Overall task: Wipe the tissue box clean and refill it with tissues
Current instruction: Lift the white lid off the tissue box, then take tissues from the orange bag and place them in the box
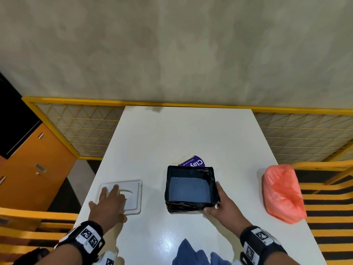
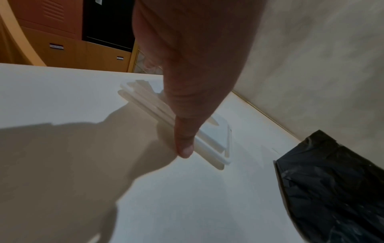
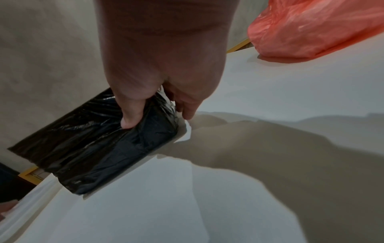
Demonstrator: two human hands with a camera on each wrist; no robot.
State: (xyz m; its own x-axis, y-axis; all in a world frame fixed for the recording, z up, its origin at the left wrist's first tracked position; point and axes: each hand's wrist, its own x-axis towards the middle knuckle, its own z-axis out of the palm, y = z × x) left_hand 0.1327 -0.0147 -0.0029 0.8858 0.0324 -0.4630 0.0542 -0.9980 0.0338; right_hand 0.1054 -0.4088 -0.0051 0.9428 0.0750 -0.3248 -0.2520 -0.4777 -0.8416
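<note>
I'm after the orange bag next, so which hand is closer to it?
Right. The right hand grips the black box's near corner, beside the orange bag. The left hand rests on the white lid, beyond the box.

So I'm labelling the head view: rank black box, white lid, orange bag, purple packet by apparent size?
1. black box
2. orange bag, close to it, unsure
3. white lid, partly under the left hand
4. purple packet, mostly hidden

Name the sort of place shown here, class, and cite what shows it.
Probably a canteen or cafe seating area: a white table, yellow-and-black striped benches on both sides, and a yellow-framed mesh partition against the wall.
</note>
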